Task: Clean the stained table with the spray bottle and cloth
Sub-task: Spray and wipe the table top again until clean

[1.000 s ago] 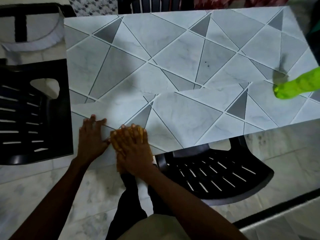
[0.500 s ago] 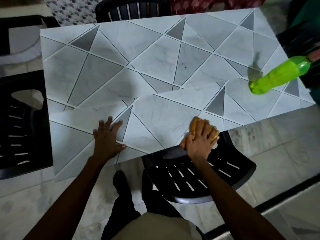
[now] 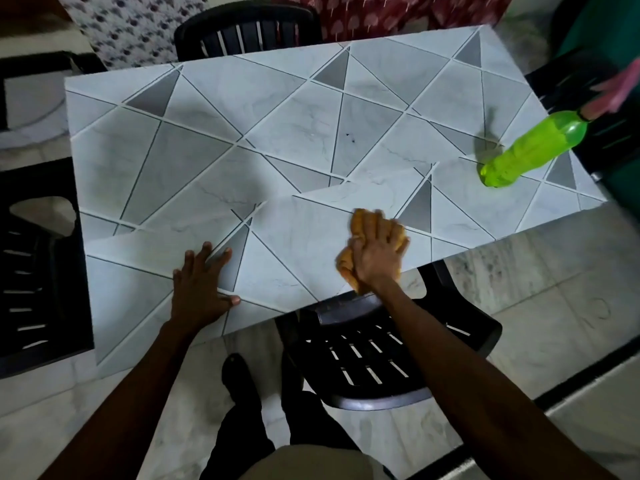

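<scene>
Surroundings: a black slatted near chair sits directly beneath the right forearm, its back tucked under the table edge just below the right hand. A black side chair stands well out beyond the left hand. A black far chair stands across the table, opposite both hands. Pale marble floor shows on the right hand's outer side.

Hands: the left hand lies palm down on the table top near its near edge, fingers straight and spread, well apart from the right hand. The right hand has its fingers curled over the cloth and presses it onto the table top, close to the near edge.

Cloth: trapped under the right palm. It pokes out beyond the fingertips and bunches out on the thumb side down to the wrist. Orange-yellow, crumpled.

Spray bottle: on the table well ahead of the right hand and to its outer side, near the table's far right edge, touching neither hand. Translucent bright green body; the pink head is blurred at the frame edge.

Table: grey-white marbled top with dark lines and grey triangles. Small dark specks lie ahead of the right hand, well apart from it
</scene>
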`<state>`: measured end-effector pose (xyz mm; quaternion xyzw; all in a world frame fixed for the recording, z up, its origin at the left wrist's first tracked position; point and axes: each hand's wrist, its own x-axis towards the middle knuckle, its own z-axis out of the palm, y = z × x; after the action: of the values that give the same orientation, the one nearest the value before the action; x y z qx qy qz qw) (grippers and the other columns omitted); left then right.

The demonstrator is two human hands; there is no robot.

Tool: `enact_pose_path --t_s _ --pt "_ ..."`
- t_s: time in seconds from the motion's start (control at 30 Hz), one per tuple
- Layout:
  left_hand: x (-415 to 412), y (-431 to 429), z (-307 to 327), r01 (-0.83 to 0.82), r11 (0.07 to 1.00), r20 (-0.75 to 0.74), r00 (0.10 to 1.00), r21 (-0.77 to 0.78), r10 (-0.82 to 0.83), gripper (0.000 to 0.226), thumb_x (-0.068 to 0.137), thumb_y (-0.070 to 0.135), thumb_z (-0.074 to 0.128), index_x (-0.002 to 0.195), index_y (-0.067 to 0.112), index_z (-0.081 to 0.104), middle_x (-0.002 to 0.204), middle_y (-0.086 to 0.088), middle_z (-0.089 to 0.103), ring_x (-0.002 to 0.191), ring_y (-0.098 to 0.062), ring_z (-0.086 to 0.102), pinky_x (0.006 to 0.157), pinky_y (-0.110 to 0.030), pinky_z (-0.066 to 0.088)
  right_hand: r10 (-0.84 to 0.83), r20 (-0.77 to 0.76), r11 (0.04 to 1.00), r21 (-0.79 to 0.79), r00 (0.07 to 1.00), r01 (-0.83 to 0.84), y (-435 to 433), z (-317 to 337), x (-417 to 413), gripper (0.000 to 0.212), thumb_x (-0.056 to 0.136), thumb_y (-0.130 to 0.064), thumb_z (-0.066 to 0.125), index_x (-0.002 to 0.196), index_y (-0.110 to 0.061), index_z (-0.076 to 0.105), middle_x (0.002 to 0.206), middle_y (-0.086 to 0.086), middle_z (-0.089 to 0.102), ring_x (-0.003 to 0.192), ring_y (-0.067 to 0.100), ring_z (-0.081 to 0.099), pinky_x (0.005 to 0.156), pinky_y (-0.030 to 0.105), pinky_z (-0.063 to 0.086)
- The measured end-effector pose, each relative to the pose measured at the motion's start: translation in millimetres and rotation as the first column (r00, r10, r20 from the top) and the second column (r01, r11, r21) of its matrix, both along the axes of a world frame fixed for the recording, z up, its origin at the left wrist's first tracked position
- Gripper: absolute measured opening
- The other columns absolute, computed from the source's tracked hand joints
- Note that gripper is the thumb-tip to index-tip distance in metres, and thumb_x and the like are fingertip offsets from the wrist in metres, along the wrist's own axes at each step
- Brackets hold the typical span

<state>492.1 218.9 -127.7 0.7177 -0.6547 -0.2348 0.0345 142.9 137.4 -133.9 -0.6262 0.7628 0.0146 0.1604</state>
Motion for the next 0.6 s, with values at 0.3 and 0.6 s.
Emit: enact_pose_path --t_s 0.3,0.6 --pt "-5.5 -2.7 6.9 -0.028 0.999 -0.033 0.999 0.027 0.029 0.108 0.061 0.036 0.09 0.152 0.034 0.032 0.164 -0.005 0.016 0.149 -0.042 0.011 0.112 -0.068 0.018 -0.044 0.01 0.997 -0.062 0.999 0.044 63.2 5.6 73.0 0.064 0.097 -0.041 0.037 0.159 -0.029 0.026 0.168 0.004 0.021 0.152 0.04 0.018 0.12 0.062 0.016" --pt "40.4 13.1 23.4 0.076 0.991 -0.102 0.991 -0.114 -0.088 0.069 0.072 0.029 0.083 0.135 0.015 0.058 0.148 -0.014 0.046 0.131 -0.036 0.048 0.104 -0.047 0.042 0.548 0.013 0.832 -0.112 0.836 -0.543 135.6 0.8 88.3 0.068 0.092 -0.039 0.055 0.156 -0.034 0.035 0.168 -0.001 0.024 0.153 0.037 0.019 0.117 0.058 0.026"
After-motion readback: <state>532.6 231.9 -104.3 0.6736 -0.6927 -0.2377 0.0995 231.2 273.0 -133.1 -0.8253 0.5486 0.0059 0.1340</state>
